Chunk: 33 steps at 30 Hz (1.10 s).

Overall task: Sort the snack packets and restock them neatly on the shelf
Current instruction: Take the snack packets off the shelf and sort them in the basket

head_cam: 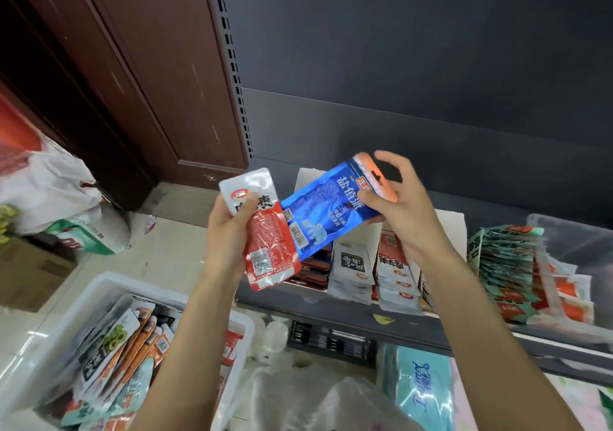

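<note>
My left hand [229,228] grips a red and white snack packet [265,238], thumb across its upper part. My right hand [398,205] pinches the orange top end of a blue packet [318,215], which slants down to the left and overlaps the red one. Both are held above the dark grey shelf [331,311]. On the shelf stand a cardboard display box [451,221] with rows of white packets [351,265] and red and white packets [394,271]. A white bin [83,301] at lower left holds several mixed packets.
A clear plastic tub [570,235] with green and orange packets [504,255] stands on the shelf at right. White plastic bags [49,182] lie on the floor at left by a brown door [139,66]. Tissue packs [421,387] and a clear bag [298,397] sit below the shelf.
</note>
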Motion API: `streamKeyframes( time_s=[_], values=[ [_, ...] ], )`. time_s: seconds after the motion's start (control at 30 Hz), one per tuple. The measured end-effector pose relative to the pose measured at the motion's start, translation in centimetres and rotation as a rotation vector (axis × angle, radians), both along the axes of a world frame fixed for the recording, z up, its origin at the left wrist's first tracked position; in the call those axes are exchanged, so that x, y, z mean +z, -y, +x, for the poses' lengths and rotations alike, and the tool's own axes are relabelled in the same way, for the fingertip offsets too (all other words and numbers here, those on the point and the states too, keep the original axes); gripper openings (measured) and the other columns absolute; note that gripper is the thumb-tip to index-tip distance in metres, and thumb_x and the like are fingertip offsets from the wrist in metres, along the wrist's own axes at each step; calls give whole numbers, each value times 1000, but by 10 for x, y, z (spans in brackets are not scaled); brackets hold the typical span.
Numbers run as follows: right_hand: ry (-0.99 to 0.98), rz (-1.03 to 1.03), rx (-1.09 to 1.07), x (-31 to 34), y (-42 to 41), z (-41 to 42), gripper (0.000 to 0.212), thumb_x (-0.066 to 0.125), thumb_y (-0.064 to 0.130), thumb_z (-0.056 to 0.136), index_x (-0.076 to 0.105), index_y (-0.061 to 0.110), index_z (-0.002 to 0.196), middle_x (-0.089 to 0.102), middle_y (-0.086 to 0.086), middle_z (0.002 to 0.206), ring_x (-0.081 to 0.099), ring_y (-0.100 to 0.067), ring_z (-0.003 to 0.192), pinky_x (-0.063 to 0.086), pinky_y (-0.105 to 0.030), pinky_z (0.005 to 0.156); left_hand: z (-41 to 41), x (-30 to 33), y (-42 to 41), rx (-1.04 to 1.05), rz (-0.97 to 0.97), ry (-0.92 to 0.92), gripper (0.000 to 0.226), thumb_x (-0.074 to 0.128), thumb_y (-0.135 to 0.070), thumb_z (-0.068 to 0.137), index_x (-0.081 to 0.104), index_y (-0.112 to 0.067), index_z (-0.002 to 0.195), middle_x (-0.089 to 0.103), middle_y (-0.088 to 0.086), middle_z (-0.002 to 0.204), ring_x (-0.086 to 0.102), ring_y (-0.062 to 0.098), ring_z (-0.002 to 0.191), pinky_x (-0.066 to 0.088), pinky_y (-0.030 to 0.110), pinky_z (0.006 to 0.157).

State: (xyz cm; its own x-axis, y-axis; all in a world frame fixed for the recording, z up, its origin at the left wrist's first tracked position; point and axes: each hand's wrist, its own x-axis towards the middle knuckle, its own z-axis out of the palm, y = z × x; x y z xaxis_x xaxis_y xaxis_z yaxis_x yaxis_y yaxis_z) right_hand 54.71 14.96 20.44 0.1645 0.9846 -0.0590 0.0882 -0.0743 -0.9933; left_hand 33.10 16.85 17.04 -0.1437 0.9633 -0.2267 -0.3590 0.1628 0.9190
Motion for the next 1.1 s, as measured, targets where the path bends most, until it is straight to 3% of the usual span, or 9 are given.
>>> streamKeyframes(
  time_s=[0.07,0.2,0.27,0.37,0.5,0.63,0.9,1.0,1.1],
  values=[
    [30,18,-6,-5,3,-4,50,61,2,88,46,37,119,64,0,106,66,-12,96,57,-33,69,-9,-6,0,78,27,-35,11,58,-13,93,61,-23,95,70,-5,80,66,13,73,53,35,73],
    [288,135,-114,-1,-1,-14,21,59,-1,86,58,17,99,59,17,95,57,7,82,44,-8,65,-27,-8,-2,169,78,-83,10,59,-19,93,59,-28,96,70,-9,81,66,10,74,52,33,72],
    [169,59,-85,5,-7,-19,10,57,4,90,62,8,96,64,6,93,63,0,82,50,-12,67,-30,-6,-4,122,81,-132,9,60,-20,93,59,-27,99,70,-10,82,67,8,72,52,30,69],
    [-46,-181,86,12,-18,-21,24,43,3,95,60,8,111,69,-5,104,69,-11,91,58,-24,72,-28,-7,-4,57,33,-171,9,60,-23,93,58,-26,101,70,-7,84,69,11,74,55,30,69],
    [340,-56,44,-2,-34,-26,12,58,5,90,63,11,99,73,-8,92,71,-8,78,58,-26,71,-23,-17,-5,35,-68,-4,11,58,-19,93,59,-26,101,70,-4,83,68,12,72,55,29,65],
    [781,37,-16,-21,-50,-35,14,59,28,93,67,17,92,71,4,71,65,-3,55,57,-27,64,-26,-35,-6,-4,-330,181,34,59,-28,92,56,-15,124,68,3,92,67,14,79,54,30,66],
    [1374,16,183,-51,-27,-56,36,35,37,102,64,20,114,70,-4,102,66,-23,90,52,-32,79,-23,-41,-8,-45,-401,128,40,60,-33,91,54,-14,125,68,3,93,66,18,86,50,33,69],
    [1316,-79,286,-66,-7,-61,36,38,39,100,54,24,129,67,-2,114,64,-18,95,48,-26,76,-22,-35,-11,-20,-346,82,36,58,-29,93,53,-14,125,67,1,90,67,14,79,52,28,64],
    [880,-91,134,-62,7,-60,38,48,33,97,51,24,133,70,-2,108,64,-8,79,48,-17,65,-17,-27,-15,16,-302,79,29,55,-26,95,51,-18,123,67,1,93,67,14,80,54,28,64]
  ],
)
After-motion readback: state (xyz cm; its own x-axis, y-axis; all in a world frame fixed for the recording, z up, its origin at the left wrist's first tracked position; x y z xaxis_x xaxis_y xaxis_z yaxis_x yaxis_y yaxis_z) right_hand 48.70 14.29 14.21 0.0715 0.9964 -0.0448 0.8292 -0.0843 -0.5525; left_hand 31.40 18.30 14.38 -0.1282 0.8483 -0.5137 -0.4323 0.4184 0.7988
